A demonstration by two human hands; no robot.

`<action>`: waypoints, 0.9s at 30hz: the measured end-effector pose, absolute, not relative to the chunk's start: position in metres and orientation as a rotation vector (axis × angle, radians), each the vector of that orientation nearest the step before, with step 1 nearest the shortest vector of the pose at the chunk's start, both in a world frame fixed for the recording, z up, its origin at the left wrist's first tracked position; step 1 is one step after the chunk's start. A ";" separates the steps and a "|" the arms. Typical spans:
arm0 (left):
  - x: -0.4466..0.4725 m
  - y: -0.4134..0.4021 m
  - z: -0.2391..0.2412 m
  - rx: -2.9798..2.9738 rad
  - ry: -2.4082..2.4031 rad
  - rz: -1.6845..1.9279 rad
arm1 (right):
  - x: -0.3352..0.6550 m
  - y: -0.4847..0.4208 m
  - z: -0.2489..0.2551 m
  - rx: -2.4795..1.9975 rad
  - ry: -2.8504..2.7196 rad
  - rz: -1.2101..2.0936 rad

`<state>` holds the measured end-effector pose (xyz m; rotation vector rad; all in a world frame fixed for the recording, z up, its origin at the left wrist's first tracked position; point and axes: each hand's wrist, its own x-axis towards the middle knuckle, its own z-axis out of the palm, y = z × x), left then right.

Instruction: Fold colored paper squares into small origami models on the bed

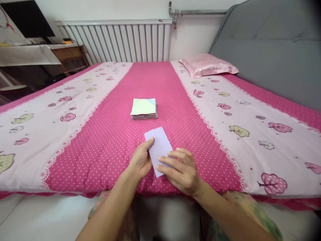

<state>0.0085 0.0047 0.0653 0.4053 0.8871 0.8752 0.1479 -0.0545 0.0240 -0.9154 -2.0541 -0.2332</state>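
Note:
A pale purple sheet of paper (159, 142), narrow and oblong as if folded, is held up tilted above the front of the bed. My left hand (142, 159) grips its left edge, with the thumb on the face turned to me and the other fingers hidden behind. Across its lower right part lie the fingers of my right hand (182, 170), whose thumb is out of sight. Beyond my hands, a squarish stack of coloured paper (143, 107) rests on the bed, with a pale green sheet on top and a light blue corner showing.
The bed (155, 82) has a pink dotted and white tree-print cover. At the back right lies a pink satin pillow (208, 65) by a grey headboard (271, 43). A radiator (120, 42) lines the wall. On the left a desk (30, 57) carries a monitor (27, 18).

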 end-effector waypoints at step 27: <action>0.005 -0.012 0.059 0.658 0.417 0.739 | 0.169 -0.031 0.030 -1.176 -1.569 0.477</action>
